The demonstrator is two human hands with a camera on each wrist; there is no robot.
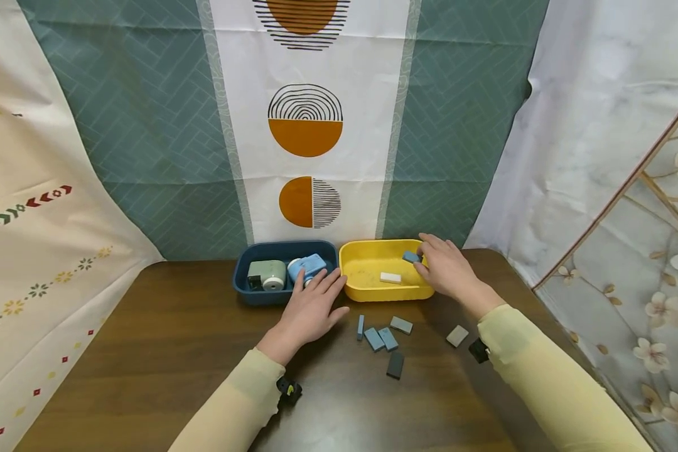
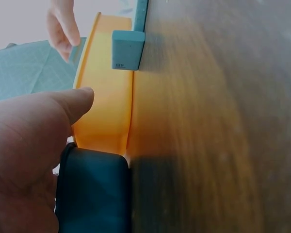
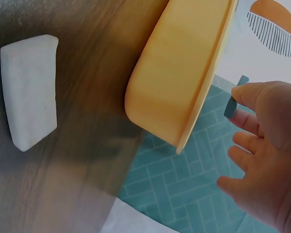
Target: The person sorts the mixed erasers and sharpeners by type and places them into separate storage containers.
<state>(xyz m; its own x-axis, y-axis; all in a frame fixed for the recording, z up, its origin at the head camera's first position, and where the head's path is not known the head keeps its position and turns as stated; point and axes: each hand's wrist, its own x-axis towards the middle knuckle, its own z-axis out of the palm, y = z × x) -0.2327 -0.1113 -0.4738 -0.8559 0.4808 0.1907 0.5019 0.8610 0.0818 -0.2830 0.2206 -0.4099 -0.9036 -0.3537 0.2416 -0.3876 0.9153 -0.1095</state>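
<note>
My right hand [image 1: 447, 267] pinches a small blue eraser [image 1: 410, 257] between thumb and index finger, above the right end of the yellow tray [image 1: 387, 294]. In the right wrist view the other fingers spread loosely away from that eraser [image 3: 236, 97]. Inside the yellow tray lies a white eraser [image 1: 390, 277]. My left hand [image 1: 309, 312] has its fingers extended over the neighbouring rims of the yellow tray and the dark blue tray [image 1: 251, 297], holding nothing. Whether its fingertips touch the rims is unclear. A green toy camera [image 1: 267, 274] and a blue one sit in the dark blue tray.
In front of the yellow tray, several erasers lie on the wooden table [image 1: 175, 351]: blue ones [image 1: 374, 339], a grey-green one [image 1: 401, 324] and a dark one [image 1: 395, 365]. A pale eraser [image 1: 457, 336] lies farther right. Patterned cloths [image 1: 158, 125] hang behind and at the sides.
</note>
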